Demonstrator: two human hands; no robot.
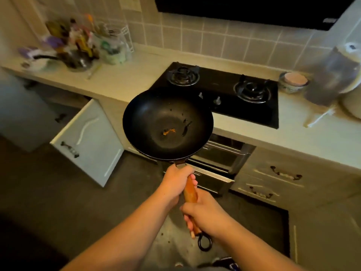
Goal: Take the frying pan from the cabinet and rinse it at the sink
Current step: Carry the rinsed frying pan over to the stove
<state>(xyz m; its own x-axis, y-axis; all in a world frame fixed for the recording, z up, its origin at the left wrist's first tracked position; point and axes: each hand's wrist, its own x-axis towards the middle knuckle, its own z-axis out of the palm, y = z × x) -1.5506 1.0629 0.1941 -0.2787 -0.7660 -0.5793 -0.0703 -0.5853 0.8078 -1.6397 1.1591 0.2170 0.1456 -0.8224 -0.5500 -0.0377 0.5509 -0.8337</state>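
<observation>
The person stands facing the counter (125,83) with a black frying pan (168,124) held out in front, up in the air over the floor and in front of the stove (220,94). Both hands are on its long wooden handle (190,190). The left hand (176,181) is wrapped tight around the handle close to the pan's bowl, and the right hand (205,214) is wrapped around it further back, near the end. A dark metal hanging loop (204,242) sticks out past the right hand.

The pan is roughly level, its inside facing up. A small orange scrap (169,131) lies near the middle of the bowl, and a few dark specks and a dark streak (186,129) sit just to the right of it.

Behind the pan the black stove has two gas burners, one at the back left (183,76) and one to the right (252,90), with two knobs between them at the front edge. Below the stove a pull-out metal rack (214,163) stands open, and to the left a white cabinet door (88,141) hangs open too. To the right of the rack are two drawers with dark handles (273,182).

On the counter at the far left there is a blurred clutter of utensils and bowls (78,45). At the right, a small patterned bowl (294,82) sits near a blurred grey container (330,77).
</observation>
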